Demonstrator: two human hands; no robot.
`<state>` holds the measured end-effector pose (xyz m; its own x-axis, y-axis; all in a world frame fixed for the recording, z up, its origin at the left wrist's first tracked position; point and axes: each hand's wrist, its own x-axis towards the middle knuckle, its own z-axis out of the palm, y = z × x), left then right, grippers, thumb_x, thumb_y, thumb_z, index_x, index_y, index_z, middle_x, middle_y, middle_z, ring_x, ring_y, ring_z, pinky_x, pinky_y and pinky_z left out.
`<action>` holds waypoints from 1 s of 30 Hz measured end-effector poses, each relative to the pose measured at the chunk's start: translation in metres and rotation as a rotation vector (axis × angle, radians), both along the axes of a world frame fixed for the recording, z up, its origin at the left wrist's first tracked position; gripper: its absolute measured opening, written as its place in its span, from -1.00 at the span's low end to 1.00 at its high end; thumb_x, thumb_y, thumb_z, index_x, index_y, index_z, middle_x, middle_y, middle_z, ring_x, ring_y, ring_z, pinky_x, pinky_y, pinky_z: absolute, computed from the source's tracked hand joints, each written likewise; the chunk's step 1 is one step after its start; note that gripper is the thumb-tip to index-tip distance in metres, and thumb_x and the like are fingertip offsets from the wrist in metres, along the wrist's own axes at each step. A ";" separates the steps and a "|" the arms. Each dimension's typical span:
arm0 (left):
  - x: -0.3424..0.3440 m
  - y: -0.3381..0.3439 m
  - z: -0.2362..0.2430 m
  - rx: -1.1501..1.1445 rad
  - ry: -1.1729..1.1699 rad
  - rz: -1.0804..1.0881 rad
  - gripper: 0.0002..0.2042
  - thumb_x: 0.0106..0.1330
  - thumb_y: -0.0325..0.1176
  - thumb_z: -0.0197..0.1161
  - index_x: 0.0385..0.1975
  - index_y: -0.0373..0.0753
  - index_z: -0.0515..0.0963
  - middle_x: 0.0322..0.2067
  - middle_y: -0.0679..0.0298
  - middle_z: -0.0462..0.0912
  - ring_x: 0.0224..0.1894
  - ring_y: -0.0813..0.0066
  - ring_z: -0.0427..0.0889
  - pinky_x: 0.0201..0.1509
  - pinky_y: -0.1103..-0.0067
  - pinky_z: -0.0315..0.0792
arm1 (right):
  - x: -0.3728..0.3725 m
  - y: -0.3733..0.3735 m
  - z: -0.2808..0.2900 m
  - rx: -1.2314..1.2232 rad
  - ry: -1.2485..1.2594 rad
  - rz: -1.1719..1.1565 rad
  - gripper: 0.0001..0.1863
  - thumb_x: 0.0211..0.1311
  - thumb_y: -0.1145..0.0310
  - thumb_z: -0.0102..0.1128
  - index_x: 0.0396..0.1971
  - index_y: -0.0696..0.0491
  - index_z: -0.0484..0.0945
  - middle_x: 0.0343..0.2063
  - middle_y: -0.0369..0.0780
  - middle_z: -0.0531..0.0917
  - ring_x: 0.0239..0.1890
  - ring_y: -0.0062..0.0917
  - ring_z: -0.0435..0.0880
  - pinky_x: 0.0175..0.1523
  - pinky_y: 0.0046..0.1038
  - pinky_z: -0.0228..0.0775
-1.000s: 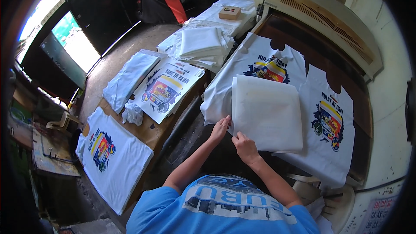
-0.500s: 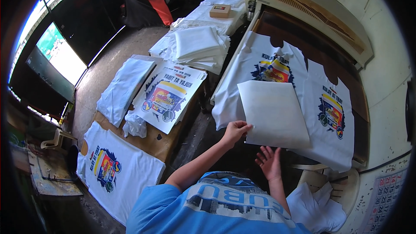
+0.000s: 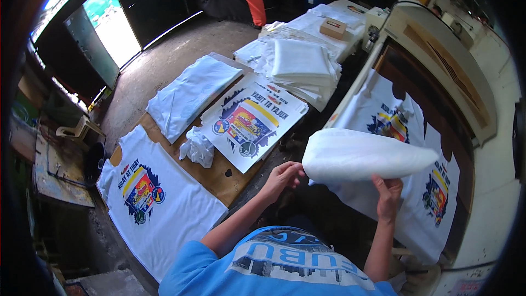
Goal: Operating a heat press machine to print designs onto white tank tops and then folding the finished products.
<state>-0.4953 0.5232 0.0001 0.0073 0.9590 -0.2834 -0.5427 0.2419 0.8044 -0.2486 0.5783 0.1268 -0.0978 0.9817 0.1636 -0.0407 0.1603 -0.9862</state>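
In front of me a blank white sheet of paper [image 3: 361, 156] is held up, bowed into a curve. My right hand [image 3: 388, 192] grips its lower edge, thumb showing against the sheet. My left hand [image 3: 282, 180] is beside the sheet's left end, fingers loosely bent and apart, with nothing visible in them. Beyond the sheet, a printed white shirt piece [image 3: 366, 94] lies on the bed of a large press [image 3: 424, 96]. A second printed white piece [image 3: 438, 197] hangs over the bed's near edge, and the sheet covers part of both.
Left of me is a brown-topped table [image 3: 216, 178] with a printed white shirt [image 3: 181, 203], a printed paper stack [image 3: 257, 123], folded white cloth [image 3: 192, 93] and a crumpled white cloth [image 3: 198, 147]. Farther back are stacked white sheets [image 3: 298, 60] and a small cardboard box [image 3: 332, 28].
The sheet has risen and curled. My right hand, open before, has taken hold of its lower edge, while my left hand has let go. The view has swung left.
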 end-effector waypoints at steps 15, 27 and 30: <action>-0.176 -0.065 -0.191 -1.139 1.245 0.388 -0.16 0.00 -0.08 0.15 0.20 -0.35 -0.15 0.22 -0.09 -0.25 0.26 0.00 -0.19 0.25 0.19 -0.12 | -0.212 0.440 0.004 -0.028 0.187 0.217 -0.93 -0.02 0.40 0.22 -0.53 0.00 0.50 -0.67 -0.41 0.47 -0.71 -0.75 0.37 -0.61 -0.69 0.22; -0.188 -0.030 -0.199 -1.344 1.071 0.169 -0.14 0.10 0.28 -0.19 0.22 -0.29 -0.16 0.25 -0.02 -0.33 0.30 0.11 -0.36 0.28 0.22 -0.34 | -0.324 0.523 -0.176 -0.407 0.531 -0.241 -0.81 -0.08 0.36 0.26 -0.43 0.03 0.48 -0.67 -0.36 0.51 -0.78 -0.67 0.40 -0.72 -0.69 0.24; -0.191 -0.030 -0.197 -1.307 0.992 0.100 -0.16 0.11 0.28 -0.21 0.22 -0.28 -0.14 0.25 -0.01 -0.31 0.30 0.12 -0.35 0.28 0.23 -0.33 | -0.323 0.524 -0.240 -0.512 0.425 -0.337 -0.81 -0.07 0.37 0.27 -0.48 0.08 0.46 -0.69 -0.30 0.51 -0.77 -0.65 0.44 -0.72 -0.66 0.29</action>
<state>-0.6859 0.4928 -0.1966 -0.7035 0.0651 -0.7077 -0.0252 0.9929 0.1165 -0.5711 1.1019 -0.1136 0.1915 0.9107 -0.3660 -0.4646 -0.2443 -0.8511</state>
